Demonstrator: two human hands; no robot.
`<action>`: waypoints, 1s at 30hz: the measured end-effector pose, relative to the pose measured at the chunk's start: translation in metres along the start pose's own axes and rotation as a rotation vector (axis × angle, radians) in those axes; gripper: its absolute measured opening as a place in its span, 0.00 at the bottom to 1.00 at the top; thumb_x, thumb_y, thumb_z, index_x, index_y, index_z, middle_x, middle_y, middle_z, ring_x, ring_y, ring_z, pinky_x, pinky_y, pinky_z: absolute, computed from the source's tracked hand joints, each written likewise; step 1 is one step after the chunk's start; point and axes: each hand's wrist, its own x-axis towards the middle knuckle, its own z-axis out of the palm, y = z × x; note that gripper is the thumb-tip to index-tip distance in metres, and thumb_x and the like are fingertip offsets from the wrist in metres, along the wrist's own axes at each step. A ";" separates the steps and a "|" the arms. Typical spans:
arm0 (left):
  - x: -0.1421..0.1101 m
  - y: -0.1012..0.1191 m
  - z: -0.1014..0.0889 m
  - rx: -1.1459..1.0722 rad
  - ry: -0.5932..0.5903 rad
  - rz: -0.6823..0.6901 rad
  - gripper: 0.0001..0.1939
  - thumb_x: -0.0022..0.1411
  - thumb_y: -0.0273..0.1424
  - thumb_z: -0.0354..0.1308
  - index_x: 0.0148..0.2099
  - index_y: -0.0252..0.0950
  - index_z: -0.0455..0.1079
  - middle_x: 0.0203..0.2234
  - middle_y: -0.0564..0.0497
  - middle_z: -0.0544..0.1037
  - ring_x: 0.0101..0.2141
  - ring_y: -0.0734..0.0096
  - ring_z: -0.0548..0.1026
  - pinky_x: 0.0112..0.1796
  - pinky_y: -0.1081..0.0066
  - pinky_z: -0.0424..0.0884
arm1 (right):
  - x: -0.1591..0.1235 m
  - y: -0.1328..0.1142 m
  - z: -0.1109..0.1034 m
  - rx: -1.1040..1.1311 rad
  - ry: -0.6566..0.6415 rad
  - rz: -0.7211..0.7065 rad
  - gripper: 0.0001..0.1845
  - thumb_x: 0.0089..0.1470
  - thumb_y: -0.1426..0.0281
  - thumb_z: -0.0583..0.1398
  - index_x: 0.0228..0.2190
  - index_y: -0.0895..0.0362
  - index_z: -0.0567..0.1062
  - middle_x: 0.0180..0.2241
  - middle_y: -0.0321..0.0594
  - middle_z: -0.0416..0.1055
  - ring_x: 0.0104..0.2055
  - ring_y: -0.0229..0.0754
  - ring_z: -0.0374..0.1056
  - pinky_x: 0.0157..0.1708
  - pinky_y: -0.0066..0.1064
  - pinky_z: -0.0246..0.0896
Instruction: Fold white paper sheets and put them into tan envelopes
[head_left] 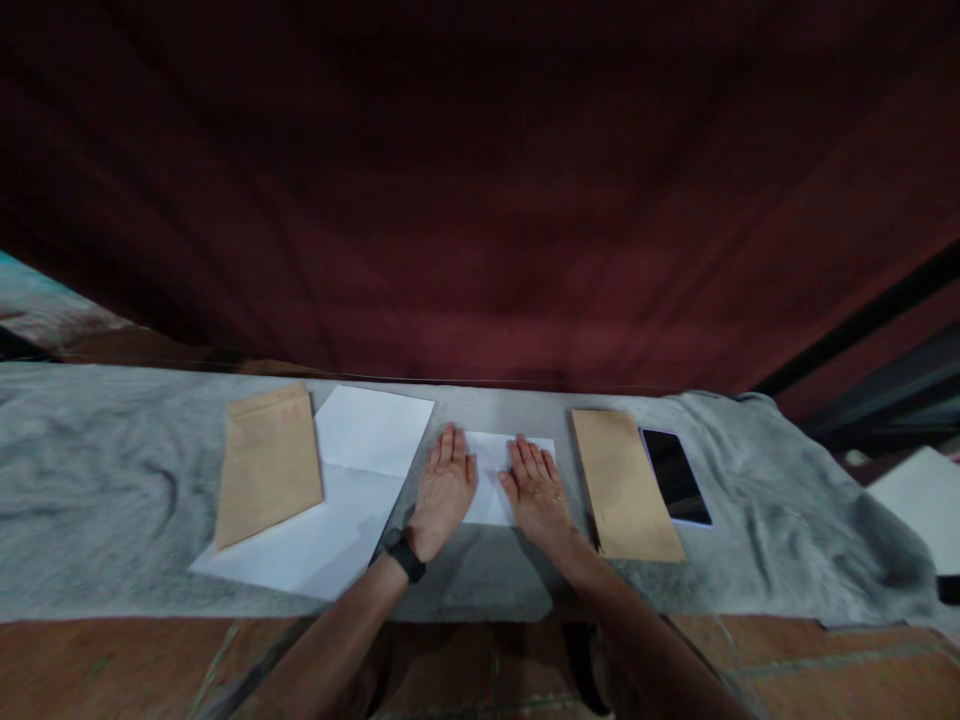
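A small white sheet of paper (491, 490), which looks folded, lies flat on the grey cloth in front of me. My left hand (445, 482) rests palm down along its left edge, fingers stretched out. On its right part my right hand (536, 490) lies flat, fingers extended and thumb pointing inward. Both hands press on the paper without gripping it, and they cover its two sides. A black watch (405, 556) is on my left wrist.
Left of my hands, a brown envelope (270, 465) overlaps a larger creased white sheet (367, 430). To the right lie a brown envelope stack (626, 485) and a dark-screened phone (676, 478). Grey cloth (90, 480) covers the narrow surface; a dark red curtain (480, 230) hangs behind.
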 end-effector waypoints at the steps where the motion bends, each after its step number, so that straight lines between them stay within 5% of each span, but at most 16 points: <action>1: 0.003 -0.004 -0.003 -0.009 0.014 -0.013 0.27 0.72 0.30 0.44 0.67 0.21 0.61 0.66 0.29 0.63 0.65 0.51 0.64 0.62 0.56 0.63 | 0.000 0.002 0.000 -0.006 0.001 0.003 0.32 0.72 0.59 0.42 0.68 0.63 0.58 0.70 0.51 0.52 0.72 0.51 0.50 0.70 0.49 0.41; 6: 0.010 -0.023 -0.013 -0.089 -0.003 -0.094 0.24 0.67 0.26 0.48 0.62 0.25 0.66 0.54 0.33 0.77 0.54 0.54 0.76 0.56 0.58 0.70 | -0.001 0.006 -0.003 -0.005 -0.018 0.002 0.32 0.72 0.58 0.44 0.69 0.63 0.57 0.70 0.51 0.51 0.72 0.51 0.49 0.70 0.48 0.42; 12: 0.006 -0.038 0.001 -0.235 0.033 -0.097 0.29 0.57 0.20 0.50 0.61 0.33 0.68 0.50 0.41 0.77 0.45 0.59 0.80 0.52 0.62 0.76 | 0.000 0.006 -0.004 0.006 -0.025 0.002 0.31 0.72 0.60 0.45 0.68 0.63 0.59 0.70 0.51 0.52 0.72 0.51 0.49 0.70 0.50 0.43; 17: -0.002 -0.039 -0.005 -0.254 0.016 -0.047 0.29 0.57 0.18 0.50 0.60 0.32 0.69 0.52 0.41 0.75 0.47 0.61 0.78 0.53 0.63 0.75 | 0.000 0.006 -0.005 0.018 -0.032 0.017 0.30 0.72 0.62 0.44 0.67 0.62 0.60 0.70 0.51 0.51 0.72 0.51 0.48 0.70 0.51 0.42; 22: -0.008 -0.017 -0.023 -0.085 0.059 -0.009 0.23 0.67 0.25 0.47 0.62 0.33 0.68 0.58 0.35 0.71 0.54 0.50 0.74 0.54 0.51 0.72 | 0.006 -0.005 -0.010 0.086 -0.063 0.021 0.30 0.72 0.63 0.43 0.67 0.65 0.60 0.70 0.50 0.53 0.72 0.49 0.48 0.70 0.49 0.43; 30: -0.008 0.013 0.008 -0.114 -0.059 0.253 0.26 0.74 0.29 0.39 0.69 0.29 0.58 0.68 0.38 0.63 0.69 0.56 0.57 0.66 0.51 0.57 | 0.006 -0.014 -0.003 0.120 -0.054 -0.038 0.28 0.73 0.65 0.42 0.67 0.60 0.60 0.70 0.45 0.55 0.72 0.46 0.50 0.71 0.47 0.43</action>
